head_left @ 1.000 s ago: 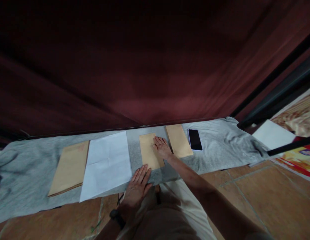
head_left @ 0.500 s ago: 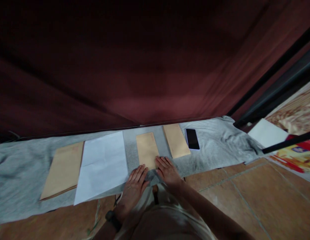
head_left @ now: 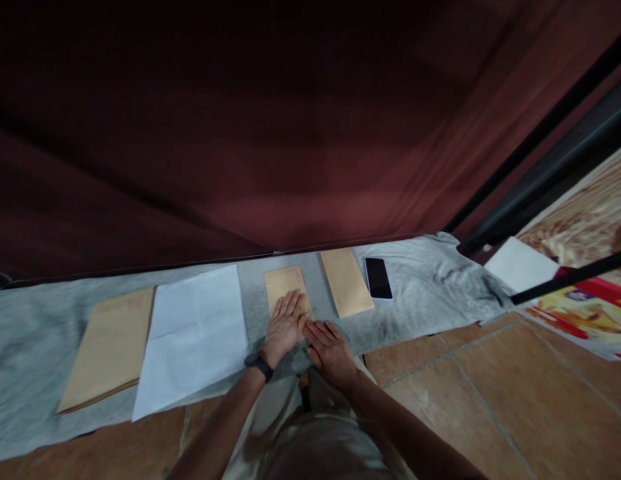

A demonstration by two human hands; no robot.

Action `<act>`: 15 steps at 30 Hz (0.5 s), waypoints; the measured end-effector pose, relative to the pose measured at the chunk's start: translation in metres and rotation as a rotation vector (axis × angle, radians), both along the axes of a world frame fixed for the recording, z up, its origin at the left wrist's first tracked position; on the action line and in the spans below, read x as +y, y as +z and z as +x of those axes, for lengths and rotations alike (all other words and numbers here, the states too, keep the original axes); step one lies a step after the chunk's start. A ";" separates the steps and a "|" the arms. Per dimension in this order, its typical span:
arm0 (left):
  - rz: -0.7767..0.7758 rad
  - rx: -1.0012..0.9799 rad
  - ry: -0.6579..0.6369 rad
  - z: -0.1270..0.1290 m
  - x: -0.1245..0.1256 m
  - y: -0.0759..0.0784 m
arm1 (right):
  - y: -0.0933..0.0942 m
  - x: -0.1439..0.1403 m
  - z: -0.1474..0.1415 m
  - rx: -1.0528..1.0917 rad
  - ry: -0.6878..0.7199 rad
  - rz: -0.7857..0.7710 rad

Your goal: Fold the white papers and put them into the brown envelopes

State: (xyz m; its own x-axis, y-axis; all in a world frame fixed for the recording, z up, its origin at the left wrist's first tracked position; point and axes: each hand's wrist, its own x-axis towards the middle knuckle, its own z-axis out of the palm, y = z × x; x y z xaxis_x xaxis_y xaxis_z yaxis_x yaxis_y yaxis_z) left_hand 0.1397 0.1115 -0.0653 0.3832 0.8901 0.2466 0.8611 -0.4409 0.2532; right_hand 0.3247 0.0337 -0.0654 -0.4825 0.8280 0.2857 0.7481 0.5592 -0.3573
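Observation:
A small brown paper envelope (head_left: pixel 282 280) lies on the grey cloth in front of me. My left hand (head_left: pixel 287 323) rests flat across its middle, fingers stretched out, and covers much of it. At the envelope's near right corner lies my right hand (head_left: pixel 331 350), its fingers extended and its tips close to my left hand. Another brown envelope (head_left: pixel 346 283) sits to the right, apart from both hands. Left of my hands is a large white sheet of paper (head_left: pixel 195 337) with faint fold creases.
A stack of brown envelopes (head_left: pixel 110 347) lies left of the white sheet. Beyond the right envelope is a dark-screened phone (head_left: pixel 378 278). Grey cloth (head_left: pixel 430 287) covers the narrow surface, a dark red curtain (head_left: pixel 290 220) hangs behind, and black bars (head_left: pixel 535 147) slant at right.
My left hand has moved up and right from the envelope's near edge onto its middle. My right hand has shifted slightly nearer me. The whole view has drifted a little.

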 end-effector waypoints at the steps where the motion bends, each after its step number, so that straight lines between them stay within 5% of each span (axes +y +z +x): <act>1: 0.002 -0.006 0.010 -0.001 0.005 0.000 | 0.000 0.000 0.000 0.004 0.003 0.001; 8: -0.010 -0.040 0.198 -0.025 0.009 -0.006 | 0.001 -0.001 0.000 0.029 0.002 0.016; 15: 0.054 -0.280 0.272 -0.036 -0.051 -0.027 | 0.001 -0.002 -0.003 0.037 -0.014 0.028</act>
